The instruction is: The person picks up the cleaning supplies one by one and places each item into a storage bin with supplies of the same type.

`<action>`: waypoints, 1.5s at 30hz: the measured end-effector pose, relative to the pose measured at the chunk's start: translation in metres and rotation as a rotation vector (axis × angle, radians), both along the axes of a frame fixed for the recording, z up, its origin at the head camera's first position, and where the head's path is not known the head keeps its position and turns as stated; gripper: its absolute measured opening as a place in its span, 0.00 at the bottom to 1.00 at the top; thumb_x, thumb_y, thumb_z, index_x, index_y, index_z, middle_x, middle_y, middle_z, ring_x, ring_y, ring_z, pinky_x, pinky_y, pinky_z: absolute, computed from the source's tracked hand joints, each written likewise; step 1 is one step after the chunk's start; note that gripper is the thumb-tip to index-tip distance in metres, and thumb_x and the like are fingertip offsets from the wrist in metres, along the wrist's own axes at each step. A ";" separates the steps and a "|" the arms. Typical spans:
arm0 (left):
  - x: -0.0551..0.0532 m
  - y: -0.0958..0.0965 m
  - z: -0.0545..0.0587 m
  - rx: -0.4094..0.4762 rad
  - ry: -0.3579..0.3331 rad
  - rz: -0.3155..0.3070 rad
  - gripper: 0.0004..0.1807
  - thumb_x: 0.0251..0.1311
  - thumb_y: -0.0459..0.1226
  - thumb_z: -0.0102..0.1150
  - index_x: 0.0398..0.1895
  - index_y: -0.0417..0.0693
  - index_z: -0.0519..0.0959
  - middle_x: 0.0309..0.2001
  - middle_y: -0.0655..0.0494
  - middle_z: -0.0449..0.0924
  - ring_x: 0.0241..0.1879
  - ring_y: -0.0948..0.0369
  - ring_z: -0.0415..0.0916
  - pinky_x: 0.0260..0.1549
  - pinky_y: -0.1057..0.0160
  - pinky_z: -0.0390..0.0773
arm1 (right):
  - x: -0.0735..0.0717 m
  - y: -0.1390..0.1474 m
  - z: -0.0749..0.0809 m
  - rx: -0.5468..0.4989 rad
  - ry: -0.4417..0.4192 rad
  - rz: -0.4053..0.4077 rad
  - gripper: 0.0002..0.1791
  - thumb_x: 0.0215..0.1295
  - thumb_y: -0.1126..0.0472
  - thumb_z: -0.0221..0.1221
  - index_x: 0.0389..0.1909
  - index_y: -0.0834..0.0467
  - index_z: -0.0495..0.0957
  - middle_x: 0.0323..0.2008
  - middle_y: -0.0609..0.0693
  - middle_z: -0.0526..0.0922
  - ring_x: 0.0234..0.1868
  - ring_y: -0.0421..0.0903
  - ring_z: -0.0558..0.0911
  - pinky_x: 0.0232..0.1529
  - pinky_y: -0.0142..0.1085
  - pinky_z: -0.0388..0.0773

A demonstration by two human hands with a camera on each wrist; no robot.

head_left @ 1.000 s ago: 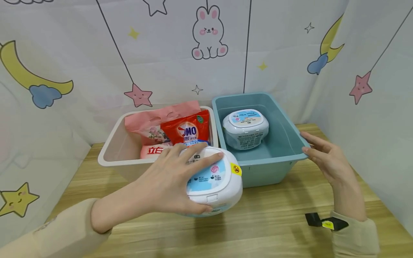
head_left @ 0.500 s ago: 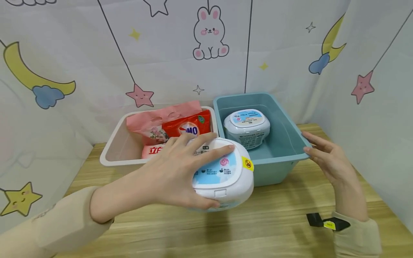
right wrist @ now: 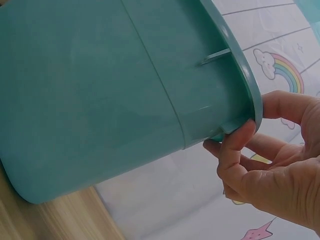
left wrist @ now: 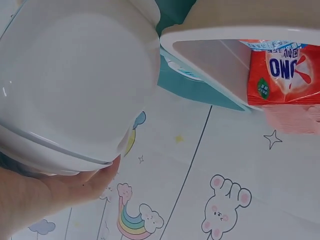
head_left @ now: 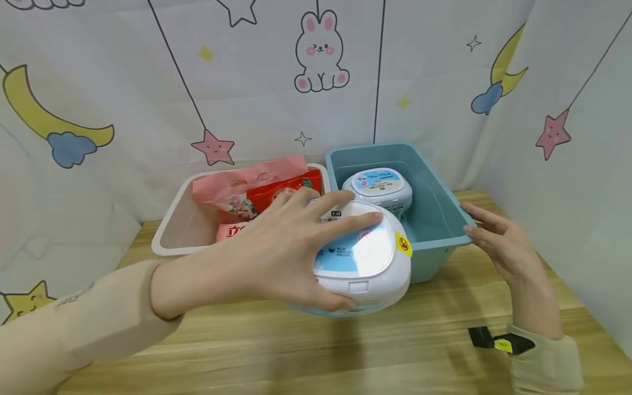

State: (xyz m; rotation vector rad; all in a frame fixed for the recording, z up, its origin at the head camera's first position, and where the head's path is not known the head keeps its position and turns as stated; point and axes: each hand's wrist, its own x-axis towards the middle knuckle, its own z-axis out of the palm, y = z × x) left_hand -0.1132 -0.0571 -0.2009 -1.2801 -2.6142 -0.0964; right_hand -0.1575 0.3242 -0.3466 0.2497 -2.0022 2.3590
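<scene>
My left hand (head_left: 286, 255) grips a white lidded plastic tub (head_left: 380, 274) from above, thumb along its near side and fingers over the blue-and-white lid. The tub hangs tilted above the table, in front of the teal bin (head_left: 436, 216); its smooth white underside fills much of the left wrist view. Inside that bin, at the left, stands a similar white tub (head_left: 380, 184), partly covered by the held one. At the bin's front right corner, my right hand (head_left: 506, 249) pinches the rim between thumb and fingers, as the right wrist view also shows.
Left of the teal bin stands a cream bin (head_left: 173, 227) holding a red OMO bag (left wrist: 280, 75), a pink bag (head_left: 261, 169) and a pink-and-white pack (head_left: 227, 231). Both bins rest on a wooden table (head_left: 237, 351) against a printed cloth (head_left: 247, 82).
My left hand has carried the tub rightward and slightly up, from before the cream bin toward the teal bin. My right hand stays at the rim.
</scene>
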 end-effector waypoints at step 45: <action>-0.056 0.064 0.022 0.062 0.031 0.066 0.52 0.39 0.74 0.56 0.72 0.79 0.54 0.70 0.59 0.58 0.53 0.53 0.67 0.45 0.56 0.71 | 0.002 0.000 0.003 0.040 0.006 -0.008 0.27 0.66 0.71 0.55 0.66 0.59 0.68 0.47 0.43 0.80 0.43 0.35 0.81 0.46 0.23 0.78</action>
